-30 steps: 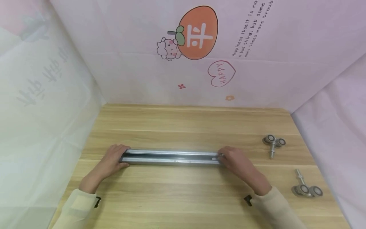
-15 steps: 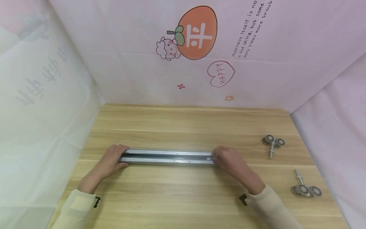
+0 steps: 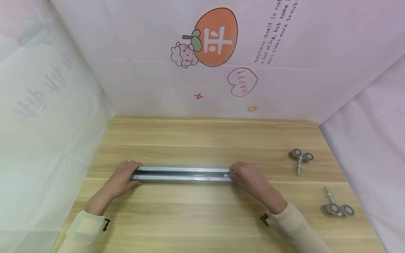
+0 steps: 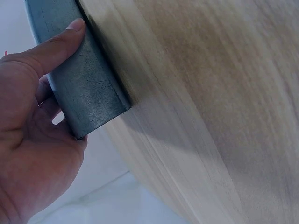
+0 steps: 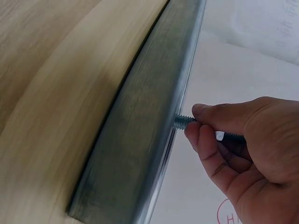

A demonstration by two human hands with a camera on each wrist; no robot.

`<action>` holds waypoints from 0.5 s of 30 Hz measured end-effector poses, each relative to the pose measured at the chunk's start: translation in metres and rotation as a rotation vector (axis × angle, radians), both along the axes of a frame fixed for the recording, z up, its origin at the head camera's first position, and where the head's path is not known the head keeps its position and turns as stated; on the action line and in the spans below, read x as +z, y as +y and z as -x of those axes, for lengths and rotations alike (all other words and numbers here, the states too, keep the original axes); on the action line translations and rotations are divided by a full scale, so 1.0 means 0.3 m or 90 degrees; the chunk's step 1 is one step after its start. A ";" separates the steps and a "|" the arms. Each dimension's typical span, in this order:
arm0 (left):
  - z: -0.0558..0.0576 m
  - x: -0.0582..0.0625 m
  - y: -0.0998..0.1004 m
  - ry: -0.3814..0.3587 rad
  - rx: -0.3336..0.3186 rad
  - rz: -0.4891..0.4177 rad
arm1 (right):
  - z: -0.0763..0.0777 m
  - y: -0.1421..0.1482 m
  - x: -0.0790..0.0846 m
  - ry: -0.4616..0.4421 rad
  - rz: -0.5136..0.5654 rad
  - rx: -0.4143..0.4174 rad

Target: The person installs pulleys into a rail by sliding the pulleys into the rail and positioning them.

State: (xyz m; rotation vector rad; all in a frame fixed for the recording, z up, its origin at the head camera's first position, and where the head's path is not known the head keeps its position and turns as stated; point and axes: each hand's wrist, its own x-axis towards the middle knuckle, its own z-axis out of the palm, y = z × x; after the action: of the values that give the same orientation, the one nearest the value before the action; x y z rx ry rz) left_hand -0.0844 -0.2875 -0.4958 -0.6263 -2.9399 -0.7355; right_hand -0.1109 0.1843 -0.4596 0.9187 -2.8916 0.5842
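A silver metal rail [image 3: 183, 178] lies lengthwise on the wooden table with its slot facing up. My left hand [image 3: 121, 179] grips its left end; in the left wrist view the thumb lies along the rail's side [image 4: 88, 88] and fingers show beyond it. At the right part, my right hand [image 3: 251, 181] pinches a threaded bolt [image 5: 183, 122] that sticks out of the slot, with a nut [image 5: 219, 136] farther along it. A small light piece [image 3: 226, 175] shows in the slot beside these fingers. Whatever the bolt joins inside the rail is hidden.
Two roller hangers lie at the table's right: one farther back [image 3: 299, 159], one nearer [image 3: 336, 207], each with wheels and a threaded bolt. The wooden table [image 3: 190, 218] meets white printed cloth [image 3: 152, 88] at the back and both sides.
My right hand has slid left along the rail with the bolt, and the light piece in the slot has moved left with it. The left hand keeps its hold on the rail's end.
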 end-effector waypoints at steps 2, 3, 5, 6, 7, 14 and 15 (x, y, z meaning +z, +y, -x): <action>-0.001 -0.003 -0.003 -0.001 0.001 0.003 | 0.001 -0.010 0.001 0.007 0.006 0.015; -0.001 -0.004 -0.004 -0.002 0.001 0.004 | 0.002 -0.016 0.001 0.010 0.010 0.023; 0.000 -0.003 -0.004 -0.002 0.000 0.005 | 0.004 -0.025 0.000 0.017 0.021 0.039; 0.000 -0.003 -0.004 -0.003 0.000 0.005 | 0.005 -0.030 0.000 0.021 0.025 0.045; 0.000 -0.003 -0.004 -0.003 -0.001 0.006 | 0.006 -0.035 0.000 0.024 0.027 0.050; -0.002 -0.001 -0.002 -0.002 -0.005 -0.002 | 0.006 -0.067 0.003 0.023 0.026 0.059; -0.002 -0.001 -0.002 -0.003 -0.005 -0.003 | 0.007 -0.073 0.002 0.023 0.026 0.060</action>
State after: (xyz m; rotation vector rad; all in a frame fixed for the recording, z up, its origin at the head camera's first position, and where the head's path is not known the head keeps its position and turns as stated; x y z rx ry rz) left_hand -0.0839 -0.2881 -0.4960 -0.6376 -2.9402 -0.7457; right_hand -0.1130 0.1625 -0.4590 1.0542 -2.8058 0.6242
